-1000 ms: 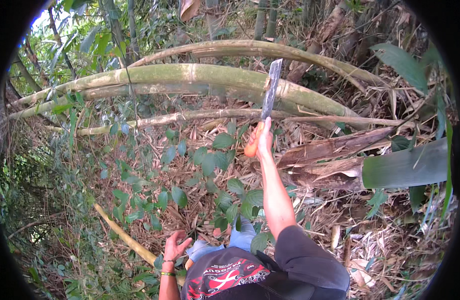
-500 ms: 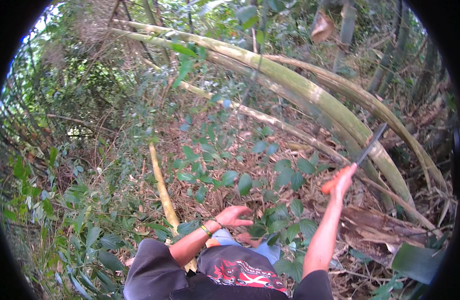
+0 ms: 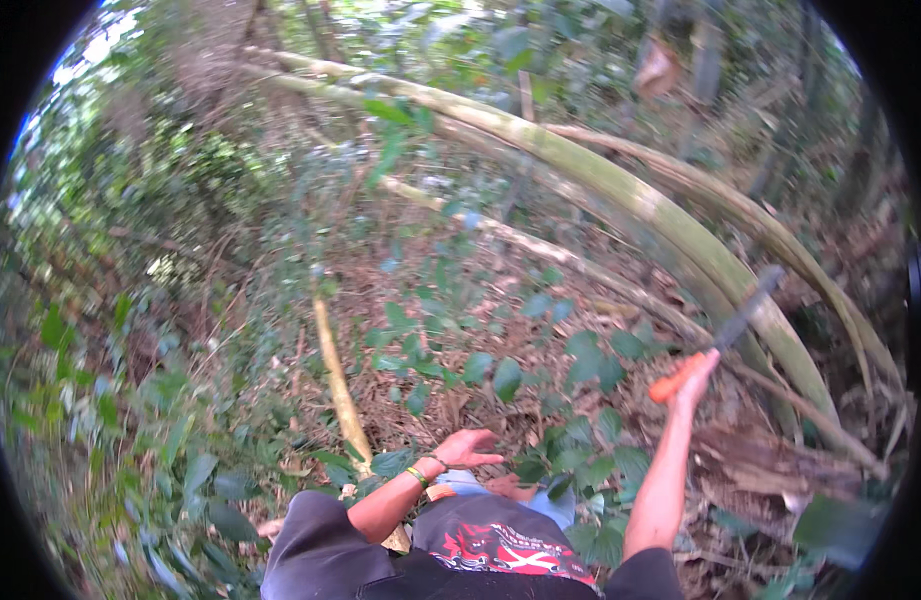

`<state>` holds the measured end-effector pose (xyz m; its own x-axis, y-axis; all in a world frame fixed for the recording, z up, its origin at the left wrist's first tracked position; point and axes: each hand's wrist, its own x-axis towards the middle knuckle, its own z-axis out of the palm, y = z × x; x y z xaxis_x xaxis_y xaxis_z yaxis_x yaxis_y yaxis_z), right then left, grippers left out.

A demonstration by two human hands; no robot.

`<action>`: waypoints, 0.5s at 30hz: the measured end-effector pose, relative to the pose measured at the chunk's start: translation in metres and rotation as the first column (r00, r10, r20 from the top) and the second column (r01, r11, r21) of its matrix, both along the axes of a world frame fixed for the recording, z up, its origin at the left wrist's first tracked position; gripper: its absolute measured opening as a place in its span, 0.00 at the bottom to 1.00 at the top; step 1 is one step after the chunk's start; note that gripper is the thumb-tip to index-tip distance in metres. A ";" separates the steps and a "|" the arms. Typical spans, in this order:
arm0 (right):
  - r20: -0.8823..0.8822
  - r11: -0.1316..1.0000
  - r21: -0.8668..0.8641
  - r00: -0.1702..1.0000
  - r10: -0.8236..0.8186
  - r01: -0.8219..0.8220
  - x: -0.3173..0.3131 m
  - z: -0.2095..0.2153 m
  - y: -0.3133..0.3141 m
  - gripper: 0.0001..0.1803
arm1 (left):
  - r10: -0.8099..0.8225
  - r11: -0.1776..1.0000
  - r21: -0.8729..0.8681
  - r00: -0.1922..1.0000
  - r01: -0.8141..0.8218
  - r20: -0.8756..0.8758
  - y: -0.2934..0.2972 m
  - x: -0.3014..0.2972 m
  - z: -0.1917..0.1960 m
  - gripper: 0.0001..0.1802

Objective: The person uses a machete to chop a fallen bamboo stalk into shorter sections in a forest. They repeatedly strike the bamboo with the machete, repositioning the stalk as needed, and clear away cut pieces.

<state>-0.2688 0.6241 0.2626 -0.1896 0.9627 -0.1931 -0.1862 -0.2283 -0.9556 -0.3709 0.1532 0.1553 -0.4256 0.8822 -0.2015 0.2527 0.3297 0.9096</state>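
In my right hand (image 3: 696, 378), fingers are wrapped round the orange handle of a machete (image 3: 746, 312). Its dark blade slants up and to the right, across the lower part of a thick green bamboo stem (image 3: 670, 215); whether it touches the stem I cannot tell. My left hand (image 3: 467, 447) hangs in the air before my body, holding nothing, its fingers stretched out and apart. Bands circle that wrist. Green leafy shoots (image 3: 580, 450) grow just right of the left hand, between my two arms.
A second, brownish stem (image 3: 750, 215) arches behind the green one. One thin pole (image 3: 570, 258) crosses below it. To the left a yellowish pole (image 3: 338, 380) runs toward my legs. Broken dry wood (image 3: 770, 458) lies under my right arm, with leaf litter and dense undergrowth around.
The view has shifted slightly, so everything sits a little lower and further right. The machete remains in my right hand across the stem, and my left hand stays open.
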 end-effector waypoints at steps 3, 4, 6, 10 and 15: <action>0.186 0.993 0.121 0.982 -0.014 -0.009 -0.005 0.010 -0.052 0.32 | 0.056 0.996 -0.076 0.998 -0.055 0.012 -0.009 0.001 -0.007 0.35; 0.170 0.991 0.134 0.985 -0.019 -0.004 0.002 0.011 -0.058 0.33 | 0.052 0.994 -0.095 0.999 -0.050 0.016 -0.007 -0.001 -0.009 0.35; 0.177 0.991 0.133 0.983 -0.056 0.032 0.018 0.009 -0.055 0.31 | 0.056 0.994 -0.091 0.998 -0.053 0.026 0.001 -0.005 -0.016 0.35; 0.209 0.826 0.560 0.976 -0.062 -0.067 0.015 0.142 -0.038 0.36 | 0.085 0.994 -0.078 0.987 -0.075 0.136 0.008 -0.009 -0.020 0.32; -0.232 0.152 0.952 0.951 -0.205 0.265 0.012 0.391 -0.056 0.42 | 0.138 0.985 -0.116 0.986 -0.127 0.094 -0.013 -0.009 -0.036 0.31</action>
